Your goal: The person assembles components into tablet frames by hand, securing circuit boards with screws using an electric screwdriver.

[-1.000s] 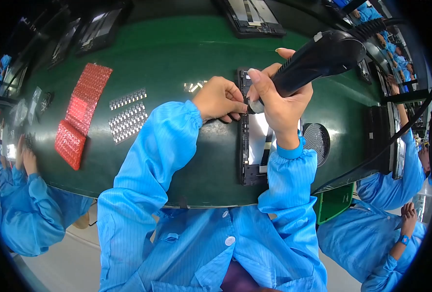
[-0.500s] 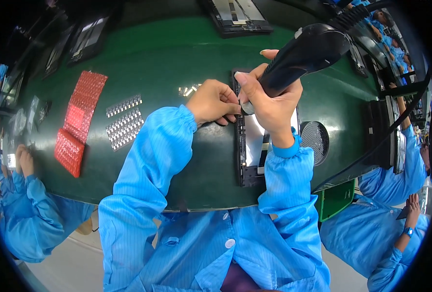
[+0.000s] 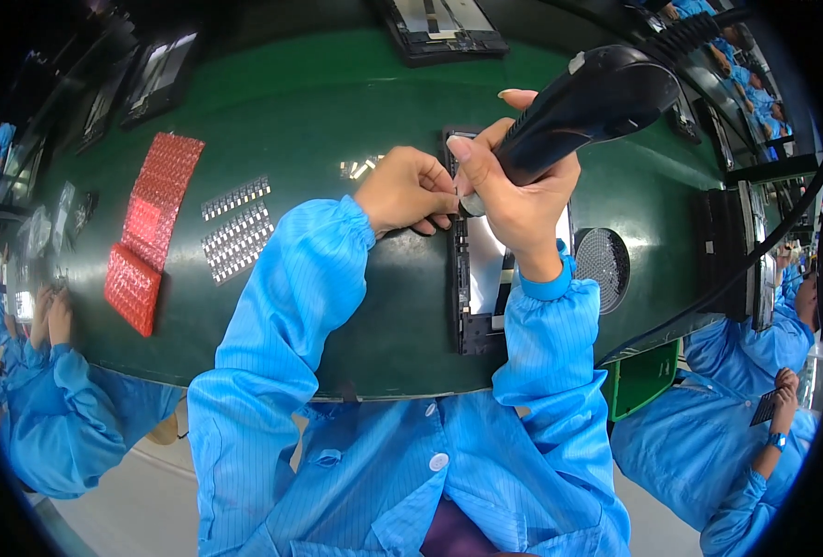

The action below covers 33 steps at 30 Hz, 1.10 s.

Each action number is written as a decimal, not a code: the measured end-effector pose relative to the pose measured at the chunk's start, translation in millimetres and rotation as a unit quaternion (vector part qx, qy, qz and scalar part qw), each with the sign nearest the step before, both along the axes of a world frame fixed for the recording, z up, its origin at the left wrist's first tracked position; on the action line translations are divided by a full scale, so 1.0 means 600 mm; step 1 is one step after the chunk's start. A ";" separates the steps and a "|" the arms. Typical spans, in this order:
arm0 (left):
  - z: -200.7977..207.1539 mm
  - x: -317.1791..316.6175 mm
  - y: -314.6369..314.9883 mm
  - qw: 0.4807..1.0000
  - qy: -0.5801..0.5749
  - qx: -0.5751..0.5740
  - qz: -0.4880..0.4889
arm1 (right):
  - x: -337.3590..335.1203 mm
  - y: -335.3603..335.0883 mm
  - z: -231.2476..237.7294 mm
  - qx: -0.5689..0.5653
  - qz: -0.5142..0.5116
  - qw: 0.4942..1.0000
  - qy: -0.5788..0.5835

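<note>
A flat black device frame (image 3: 478, 327) with a silvery inner panel lies before me, partly covered by my hands. My right hand (image 3: 526, 200) is wrapped round a black corded electric screwdriver (image 3: 578, 111); its lower end meets the frame's upper left part, and the tip is hidden by my fingers. Against the left edge of that frame, my left hand (image 3: 407, 193) is closed in a pinch, thumb and forefinger beside the tool's tip. What sits between those fingers is too small or hidden to tell.
Left of my arm lie sheets of small parts (image 3: 237, 232) and red bubble wrap (image 3: 159, 200). Loose small pieces (image 3: 360, 168) sit beyond my left hand. A round dish (image 3: 603, 269) of tiny items stands right. Another device frame (image 3: 444, 32) lies far back. Co-workers sit either side; a cable (image 3: 755, 252) crosses right.
Both my hands keep nearly the same place at the frame, while the screwdriver's upper end shifts slightly right. At the right, a co-worker's hand now shows a dark flat item more plainly.
</note>
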<state>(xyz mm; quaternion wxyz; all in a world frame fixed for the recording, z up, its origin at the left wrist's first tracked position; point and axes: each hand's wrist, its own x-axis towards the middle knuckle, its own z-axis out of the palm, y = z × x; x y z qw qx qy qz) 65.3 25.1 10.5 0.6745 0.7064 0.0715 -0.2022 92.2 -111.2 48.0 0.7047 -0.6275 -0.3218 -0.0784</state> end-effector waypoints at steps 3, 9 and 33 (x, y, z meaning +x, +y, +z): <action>-0.001 0.000 0.000 1.000 -0.002 0.001 -0.002 | 0.000 0.000 -0.002 0.012 0.003 1.000 0.003; -0.004 0.002 -0.002 1.000 0.000 -0.002 -0.002 | 0.000 -0.003 -0.004 0.010 0.003 1.000 -0.005; 0.004 0.003 -0.008 1.000 0.008 0.003 -0.018 | -0.004 -0.090 0.047 0.082 -0.071 0.994 -0.026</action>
